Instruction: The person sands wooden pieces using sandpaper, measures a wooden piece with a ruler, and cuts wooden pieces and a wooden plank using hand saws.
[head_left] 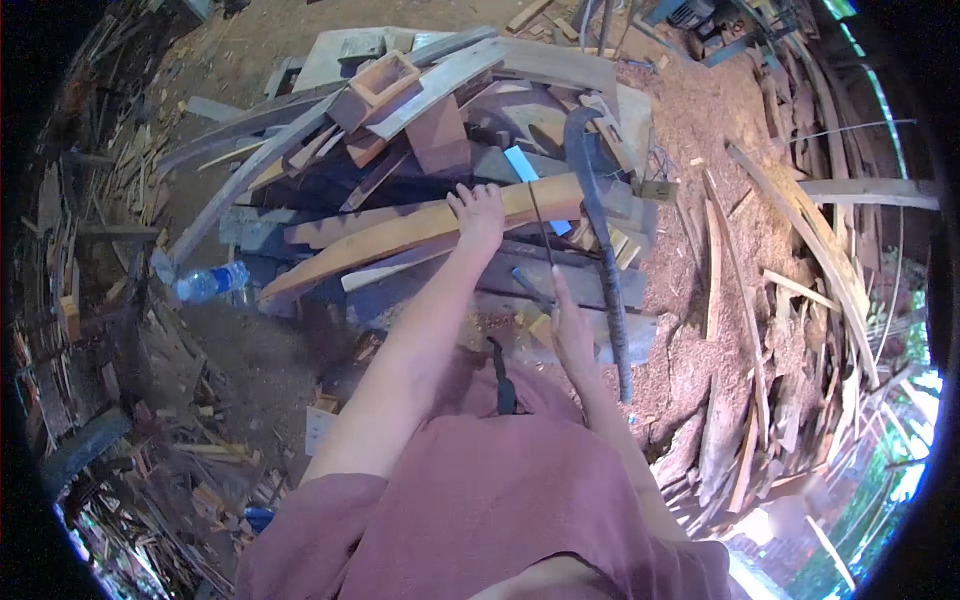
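Note:
My left hand [477, 218] rests over a long, slightly curved wooden board [400, 236], its fingers curled across the upper edge and pressing it onto the pile. In my right hand [572, 335] is a long, thin, dark-bladed tool [543, 225], seen nearly edge-on; it looks like a handsaw. Its blade lies across the board near the right end. A light blue strip [520, 164] shows behind the board there. Just right of the blade, a dark curved bar with a hooked top [598, 215] leans over the board's end.
Scrap timber is heaped ahead, with a small open wooden box [385, 80] on top. A plastic water bottle [212, 282] lies at the left. Sawdust [690, 270] covers the ground at right, where long slabs [800, 230] are strewn. A motor-like machine [690, 14] stands at the back.

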